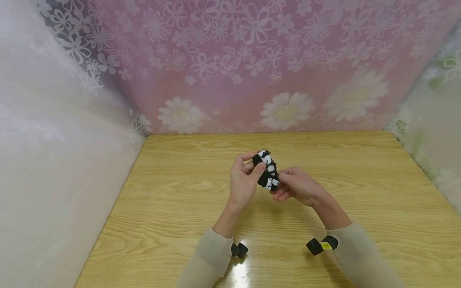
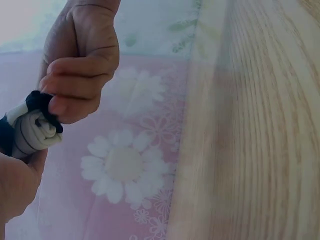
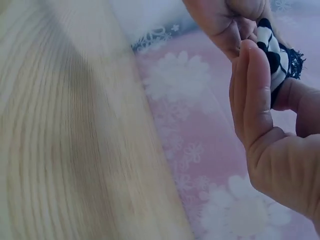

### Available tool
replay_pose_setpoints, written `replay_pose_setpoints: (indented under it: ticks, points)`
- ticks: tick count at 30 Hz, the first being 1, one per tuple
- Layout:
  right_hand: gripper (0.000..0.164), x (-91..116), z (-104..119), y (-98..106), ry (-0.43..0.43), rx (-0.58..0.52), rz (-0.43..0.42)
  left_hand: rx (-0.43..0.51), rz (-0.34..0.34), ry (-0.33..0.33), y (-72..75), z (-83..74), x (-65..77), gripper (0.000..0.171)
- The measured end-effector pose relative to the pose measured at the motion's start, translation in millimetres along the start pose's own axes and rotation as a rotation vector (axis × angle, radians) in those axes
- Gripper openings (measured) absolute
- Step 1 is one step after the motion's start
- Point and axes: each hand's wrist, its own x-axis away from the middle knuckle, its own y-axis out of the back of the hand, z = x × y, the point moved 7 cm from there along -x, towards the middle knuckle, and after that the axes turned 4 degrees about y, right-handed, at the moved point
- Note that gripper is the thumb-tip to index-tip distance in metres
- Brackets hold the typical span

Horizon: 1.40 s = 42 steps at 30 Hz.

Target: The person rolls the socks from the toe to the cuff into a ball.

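A black-and-white rolled-up sock (image 1: pixel 271 169) with loose black threads along one side is held up between both hands over the table. The left hand (image 1: pixel 242 180) grips its black side, thumb across the front and fingers behind. At the lower right end, the right hand (image 1: pixel 300 186) pinches the sock's edge between thumb and fingers. In the left wrist view the spiral end of the white roll (image 2: pixel 37 131) shows under the right hand's curled fingers (image 2: pixel 75 87). The right hand's fingers (image 3: pixel 257 85) hide part of the sock in the right wrist view.
The wood-grain table (image 1: pixel 162 192) lies under both arms. A pink flowered backdrop (image 1: pixel 230 88) rises behind it, with pale side panels (image 1: pixel 65 160) at left and right. Black wrist cameras (image 1: pixel 314 246) jut inward from both sleeves.
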Motion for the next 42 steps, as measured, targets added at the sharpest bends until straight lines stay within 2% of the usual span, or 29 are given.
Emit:
replay_pose_setpoints:
  ticks: [4, 8, 11, 16, 18, 21, 25, 27, 30, 34, 37, 42]
  points:
    - [0.033, 0.2, 0.6, -4.1, 0.030, -0.222, -0.012, 0.030, -0.042, -0.046, 0.8, 1.2, 0.6, 0.044]
    - [0.040, 2.5, 4.4, -6.0, 0.078, -0.409, -0.043, 0.078, -0.076, -0.048, 2.1, 4.3, 0.5, 0.040]
    - [0.043, 4.7, 4.0, -5.5, 0.104, -0.544, -0.067, 0.148, -0.097, -0.026, 1.1, 7.5, 0.6, 0.038]
    - [0.037, 4.9, -6.1, -7.0, 0.087, -0.785, -0.104, 0.357, -0.133, 0.044, -4.0, 14.4, 0.7, 0.030]
    - [0.034, 3.8, -8.9, -8.0, 0.091, -0.840, -0.114, 0.428, -0.144, 0.078, -6.2, 16.8, 0.1, 0.029]
    - [0.033, 1.9, -9.9, -7.0, 0.118, -0.870, -0.141, 0.470, -0.138, 0.122, -8.5, 19.7, -1.7, 0.033]
    - [0.035, 3.3, -9.4, -3.2, 0.136, -0.866, -0.191, 0.443, -0.054, 0.179, -12.5, 21.7, -3.4, 0.041]
    - [0.036, 4.9, -8.5, -1.0, 0.138, -0.845, -0.226, 0.383, 0.017, 0.194, -15.2, 20.7, -2.9, 0.043]
    - [0.040, 7.7, -5.2, 5.5, 0.170, -0.698, -0.322, 0.180, 0.119, 0.180, -18.0, 17.3, -1.4, 0.044]
    - [0.039, 14.1, 2.5, 15.6, 0.223, -0.385, -0.490, -0.101, 0.237, 0.112, -20.4, 12.4, -0.1, 0.045]
    - [0.034, 17.8, 6.9, 18.2, 0.245, -0.257, -0.548, -0.187, 0.310, 0.094, -22.6, 10.3, 1.5, 0.046]
    - [0.033, 20.4, 11.5, 19.0, 0.291, -0.188, -0.573, -0.243, 0.384, 0.085, -25.6, 9.7, 4.9, 0.042]
